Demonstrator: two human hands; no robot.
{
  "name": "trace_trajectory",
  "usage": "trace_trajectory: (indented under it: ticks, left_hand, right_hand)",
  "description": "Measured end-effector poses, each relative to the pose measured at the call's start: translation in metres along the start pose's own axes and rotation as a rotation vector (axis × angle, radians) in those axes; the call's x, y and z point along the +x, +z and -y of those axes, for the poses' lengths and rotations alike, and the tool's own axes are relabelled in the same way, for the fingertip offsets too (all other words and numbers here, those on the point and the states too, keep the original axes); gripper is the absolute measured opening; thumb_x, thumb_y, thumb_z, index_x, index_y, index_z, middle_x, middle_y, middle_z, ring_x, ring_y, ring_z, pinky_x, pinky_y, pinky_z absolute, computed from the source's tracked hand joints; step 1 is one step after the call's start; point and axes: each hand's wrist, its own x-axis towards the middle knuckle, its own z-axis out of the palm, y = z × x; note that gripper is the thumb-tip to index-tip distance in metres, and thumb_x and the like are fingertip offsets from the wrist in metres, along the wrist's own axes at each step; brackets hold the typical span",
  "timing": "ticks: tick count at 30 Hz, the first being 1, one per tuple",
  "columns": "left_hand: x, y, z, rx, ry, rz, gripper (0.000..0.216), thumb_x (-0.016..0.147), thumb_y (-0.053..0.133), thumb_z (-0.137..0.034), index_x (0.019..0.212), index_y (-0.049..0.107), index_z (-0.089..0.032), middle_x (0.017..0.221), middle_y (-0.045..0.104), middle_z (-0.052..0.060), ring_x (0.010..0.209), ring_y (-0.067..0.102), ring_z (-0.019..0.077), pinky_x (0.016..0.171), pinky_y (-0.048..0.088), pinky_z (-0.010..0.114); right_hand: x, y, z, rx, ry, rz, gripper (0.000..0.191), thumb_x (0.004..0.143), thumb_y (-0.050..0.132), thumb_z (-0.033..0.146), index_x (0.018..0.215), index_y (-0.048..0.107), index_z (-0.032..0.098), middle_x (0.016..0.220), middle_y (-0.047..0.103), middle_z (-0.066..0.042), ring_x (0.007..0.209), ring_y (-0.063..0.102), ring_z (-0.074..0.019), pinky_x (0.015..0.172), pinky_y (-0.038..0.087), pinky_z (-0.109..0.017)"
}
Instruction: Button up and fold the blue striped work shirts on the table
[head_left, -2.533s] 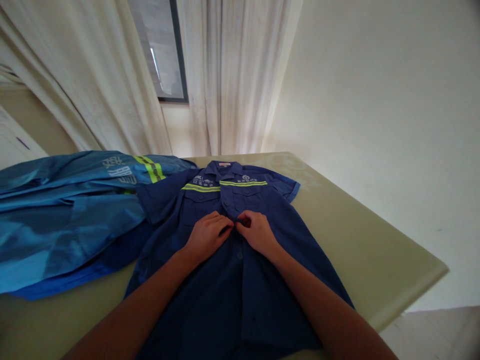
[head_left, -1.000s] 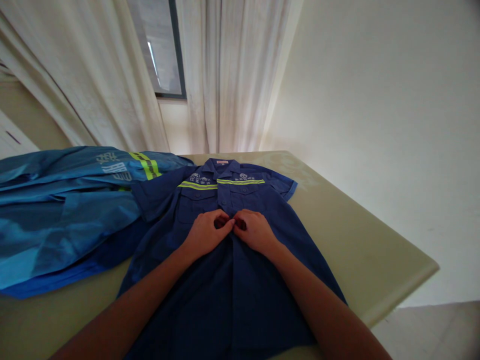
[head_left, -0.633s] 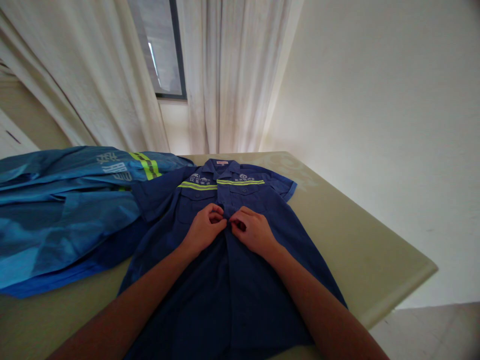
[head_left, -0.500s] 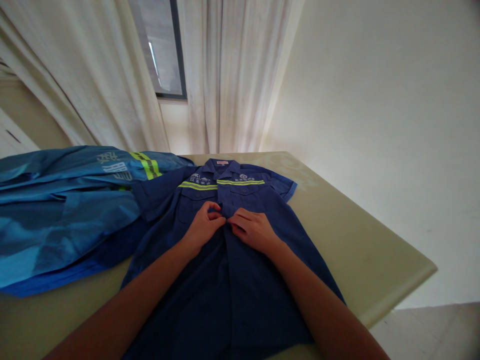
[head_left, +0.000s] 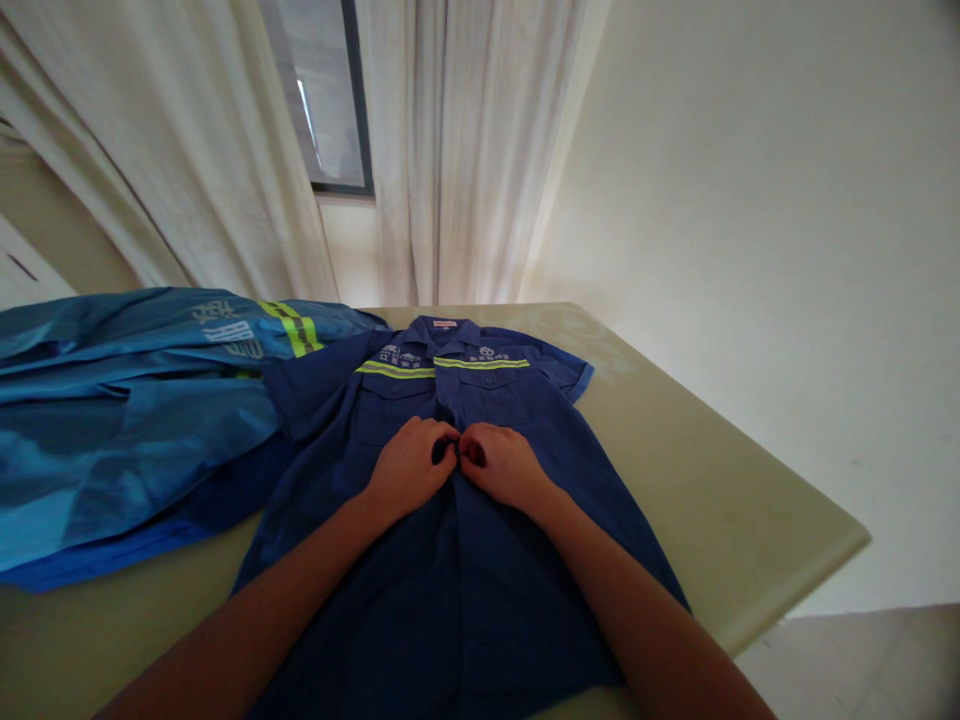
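Observation:
A dark blue short-sleeved work shirt (head_left: pixel 405 600) lies spread on its back, collar away from me, with yellow-green reflective stripes and pale lettering across the chest. At the front placket, below the chest pockets, my left hand (head_left: pixel 414 464) pinches the cloth between thumb and fingers. Right beside it, my right hand (head_left: pixel 504 464) pinches the other side of the placket, the fingertips of both hands nearly touching. Any button between them is hidden by my fingers.
Left of the shirt lies a heap of lighter blue jackets (head_left: pixel 150 430) with a reflective band, touching its sleeve. Both rest on a pale greenish table (head_left: pixel 675 470), whose corner points right. Behind are curtains (head_left: pixel 495 150), a window (head_left: pixel 322 100) and a white wall (head_left: pixel 765 220).
Both hands have moved slightly toward me along the placket. The left fingers have curled in to meet the thumb, and the hands have come closer together. The shirt stays in place.

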Motion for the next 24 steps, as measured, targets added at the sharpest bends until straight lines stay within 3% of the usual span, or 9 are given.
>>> trace_trajectory:
  ticks: [4, 8, 12, 15, 18, 21, 24]
  left_hand:
    - [-0.005, -0.001, -0.002, 0.199, 0.090, -0.005, 0.027, 0.093, 0.056, -0.028, 0.110, 0.076, -0.026, 0.135, 0.066, 0.010, 0.123, 0.058, 0.0306, 0.102, 0.048, 0.047]
    - [-0.009, 0.009, 0.010, 0.118, 0.099, 0.047, 0.046, 0.097, 0.052, -0.034, 0.142, 0.062, -0.032, 0.152, 0.057, 0.008, 0.141, 0.050, 0.0306, 0.120, 0.033, 0.055]
    - [-0.001, 0.019, 0.032, 0.085, 0.110, 0.042, 0.050, 0.102, 0.045, -0.038, 0.151, 0.052, -0.035, 0.161, 0.047, 0.005, 0.152, 0.037, 0.0281, 0.126, 0.023, 0.056]
    - [0.012, 0.021, 0.043, 0.104, 0.111, 0.036, 0.049, 0.103, 0.041, -0.037, 0.151, 0.052, -0.035, 0.161, 0.047, 0.005, 0.153, 0.036, 0.0280, 0.125, 0.023, 0.056]
    - [0.022, 0.017, 0.046, 0.100, 0.114, 0.012, 0.047, 0.102, 0.042, -0.035, 0.148, 0.056, -0.034, 0.158, 0.051, 0.006, 0.148, 0.043, 0.0288, 0.123, 0.027, 0.056]
    - [0.020, 0.007, 0.040, 0.089, 0.132, -0.086, 0.042, 0.099, 0.048, -0.032, 0.136, 0.066, -0.028, 0.149, 0.059, 0.010, 0.138, 0.052, 0.0293, 0.117, 0.036, 0.051]
    - [0.007, -0.003, 0.029, 0.111, 0.221, -0.131, 0.028, 0.096, 0.053, -0.028, 0.113, 0.074, -0.023, 0.124, 0.070, 0.011, 0.119, 0.059, 0.0282, 0.104, 0.045, 0.045]
  right_hand:
    - [0.000, 0.003, -0.005, -0.016, 0.018, -0.022, 0.007, 0.089, 0.065, 0.018, 0.096, 0.067, 0.020, 0.090, 0.065, -0.001, 0.079, 0.059, -0.0149, 0.072, 0.041, -0.026]
    - [0.009, 0.010, -0.019, 0.022, -0.020, -0.078, 0.012, 0.087, 0.067, 0.014, 0.098, 0.064, 0.017, 0.093, 0.061, -0.003, 0.085, 0.057, -0.0163, 0.078, 0.043, -0.027]
    - [0.016, 0.010, -0.016, 0.030, -0.017, -0.130, 0.012, 0.090, 0.065, 0.019, 0.101, 0.061, 0.019, 0.091, 0.061, -0.001, 0.083, 0.056, -0.0160, 0.079, 0.044, -0.028]
    - [0.005, 0.009, 0.008, -0.081, -0.012, -0.120, 0.028, 0.091, 0.069, 0.044, 0.102, 0.058, 0.020, 0.100, 0.062, -0.005, 0.093, 0.058, -0.0201, 0.083, 0.045, -0.031]
    - [-0.014, 0.009, 0.033, -0.225, 0.038, 0.008, 0.049, 0.080, 0.076, 0.062, 0.101, 0.060, 0.021, 0.105, 0.063, -0.009, 0.098, 0.060, -0.0258, 0.082, 0.046, -0.035]
    - [-0.025, 0.005, 0.039, -0.238, 0.124, 0.078, 0.037, 0.084, 0.075, 0.051, 0.103, 0.064, 0.020, 0.103, 0.066, -0.009, 0.091, 0.063, -0.0238, 0.076, 0.044, -0.032]
    - [-0.024, -0.006, 0.028, -0.143, 0.108, 0.115, 0.019, 0.088, 0.073, 0.035, 0.098, 0.069, 0.020, 0.094, 0.070, -0.005, 0.081, 0.063, -0.0189, 0.070, 0.041, -0.028]
